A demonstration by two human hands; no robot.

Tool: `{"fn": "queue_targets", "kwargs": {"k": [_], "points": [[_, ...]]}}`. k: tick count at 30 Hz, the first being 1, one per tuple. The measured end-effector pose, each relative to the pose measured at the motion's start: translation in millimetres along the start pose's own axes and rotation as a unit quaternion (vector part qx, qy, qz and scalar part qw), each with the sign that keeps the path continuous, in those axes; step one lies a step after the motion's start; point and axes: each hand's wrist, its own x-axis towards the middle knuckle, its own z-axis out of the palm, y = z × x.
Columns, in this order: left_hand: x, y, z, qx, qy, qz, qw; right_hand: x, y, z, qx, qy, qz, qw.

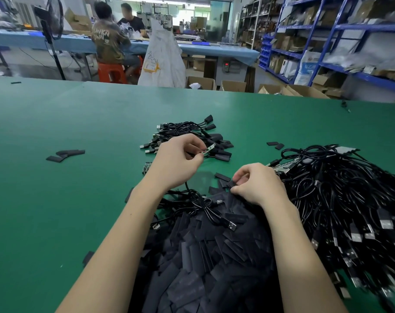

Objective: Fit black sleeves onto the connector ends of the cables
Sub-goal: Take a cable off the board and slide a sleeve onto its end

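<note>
Left hand (180,159) pinches a thin green circuit-board connector end (209,148) on its glossy black cable; right hand (257,184) pinches one flat matte black sleeve (230,184).

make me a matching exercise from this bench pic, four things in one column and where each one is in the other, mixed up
Things:
1. bare board
2. sleeve heap
3. unsleeved cables
4. finished cables

Places:
A. piled at the table's right side
B. pinched in the left hand
C. far pile beyond the hands
D. near edge, under the right hand

Pairs: 1-B, 2-D, 3-A, 4-C
</note>
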Motion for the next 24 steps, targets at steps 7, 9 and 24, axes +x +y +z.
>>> {"fn": "queue_targets", "kwargs": {"k": [7,9,24], "points": [[0.3,-0.8,0.6,-0.03,-0.037,0.013,0.999,-6.9,-6.4,-18.5,0.528,-0.076,-0.107,0.839],[-0.5,-0.2,0.8,-0.026,-0.048,0.027,0.998,-8.6,-9.1,-22.6,0.616,-0.081,-0.111,0.776],[-1.6,8.3,3.8,-0.064,-0.068,0.064,0.994,-8.8,-14.3,-18.0,0.681,-0.038,-0.113,0.723]]}}
